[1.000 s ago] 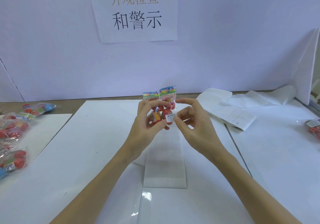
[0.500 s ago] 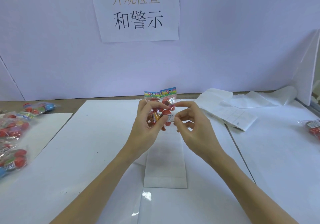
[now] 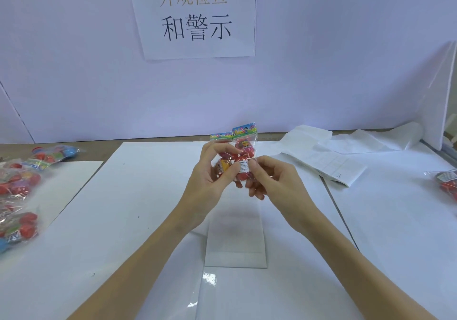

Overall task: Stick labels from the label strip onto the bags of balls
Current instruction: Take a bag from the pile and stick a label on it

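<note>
Left hand (image 3: 210, 183) grips clear bag of red balls (image 3: 237, 154), right hand (image 3: 269, 183) pinches white warning label (image 3: 243, 167) onto it — one bag nearly labelled; loose pile of bags (image 3: 19, 183) at left looks undone.

The right hand (image 3: 277, 181) has closed in, its fingertips (image 3: 253, 169) now seemingly pressing the label (image 3: 243, 167) onto the bag (image 3: 241, 151).

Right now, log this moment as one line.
left hand: holds bag of balls | right hand: presses label onto bag | label strip: on table
</note>
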The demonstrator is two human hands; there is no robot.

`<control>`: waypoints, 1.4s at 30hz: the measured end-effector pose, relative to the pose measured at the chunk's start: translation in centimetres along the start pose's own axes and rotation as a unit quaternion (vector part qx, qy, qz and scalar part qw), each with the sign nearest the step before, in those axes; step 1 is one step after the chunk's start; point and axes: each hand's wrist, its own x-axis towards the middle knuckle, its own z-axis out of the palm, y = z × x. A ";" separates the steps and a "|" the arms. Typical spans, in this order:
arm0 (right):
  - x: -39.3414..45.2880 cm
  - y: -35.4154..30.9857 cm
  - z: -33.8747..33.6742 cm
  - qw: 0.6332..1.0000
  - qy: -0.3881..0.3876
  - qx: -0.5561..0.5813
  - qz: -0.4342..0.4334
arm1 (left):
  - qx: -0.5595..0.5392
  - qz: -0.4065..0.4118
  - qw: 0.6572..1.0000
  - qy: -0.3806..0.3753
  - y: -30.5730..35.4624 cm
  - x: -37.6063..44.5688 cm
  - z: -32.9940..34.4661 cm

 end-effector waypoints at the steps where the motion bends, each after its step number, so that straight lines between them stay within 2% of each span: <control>1: 0.0 -0.1 -0.2 1.000 -0.007 0.009 0.002 | -0.003 0.001 1.000 -0.001 0.1 0.0 -0.1; 5: -0.1 -0.2 0.3 0.998 -0.014 0.047 0.036 | 0.014 0.003 1.000 -0.008 0.1 0.0 0.0; 10: -0.1 -0.2 0.0 0.996 -0.015 0.039 0.076 | 0.019 0.003 1.000 -0.019 -0.2 0.0 0.0; 13: 0.1 -0.7 -0.6 0.984 0.001 0.115 0.135 | 0.027 -0.028 0.999 0.030 -0.1 0.2 -0.1; 15: 0.5 -1.7 -1.5 0.964 0.009 0.224 0.146 | 0.044 -0.042 0.994 0.088 -0.1 0.6 -0.8; 16: 0.6 -2.3 -2.3 0.945 -0.012 0.303 0.124 | 0.052 -0.045 0.991 0.115 -0.2 0.8 -1.3; 17: 0.6 -3.1 -3.1 0.910 -0.063 0.401 0.081 | 0.062 -0.047 0.987 0.139 -0.3 0.9 -1.8; 19: 0.1 -4.3 -4.5 0.789 -0.234 0.567 -0.021 | 0.089 -0.053 0.979 0.177 -0.6 1.1 -2.8; 20: -0.2 -4.6 -5.2 0.741 -0.297 0.600 -0.048 | 0.099 -0.061 0.975 0.189 -0.9 1.3 -2.9; 21: -0.3 -4.7 -5.5 0.721 -0.332 0.605 -0.054 | 0.107 -0.067 0.971 0.201 -1.1 1.4 -3.1; 22: -0.3 -4.6 -5.6 0.727 -0.345 0.592 -0.044 | 0.116 -0.070 0.969 0.209 -1.3 1.5 -3.1; 23: -0.4 -4.4 -5.3 0.748 -0.342 0.568 -0.022 | 0.125 -0.073 0.966 0.214 -1.6 1.5 -3.1; 27: 0.0 -1.7 -3.8 0.872 -0.232 0.426 0.063 | 0.187 -0.070 0.954 0.223 -1.8 1.4 -2.9; 29: 0.2 -0.7 -2.8 0.902 -0.222 0.361 0.088 | 0.226 -0.063 0.940 0.248 -1.6 1.3 -3.7; 32: 0.2 -0.4 -1.2 0.913 -0.232 0.314 0.119 | 0.294 -0.088 0.902 0.302 -1.5 1.6 -6.9; 34: 0.1 -0.3 -0.4 0.918 -0.237 0.290 0.128 | 0.385 -0.128 0.855 0.324 -1.5 2.0 -10.1; 37: 0.1 0.0 0.5 0.929 -0.239 0.246 0.139 | 0.559 -0.229 0.733 0.314 -1.3 2.5 -16.1; 39: 0.0 -0.1 1.1 0.934 -0.240 0.218 0.150 | 0.621 -0.312 0.658 0.290 -0.8 2.4 -20.4; 42: -0.1 -0.5 1.8 0.937 -0.242 0.197 0.157 | 0.675 -0.382 0.578 0.253 -0.5 1.2 -26.6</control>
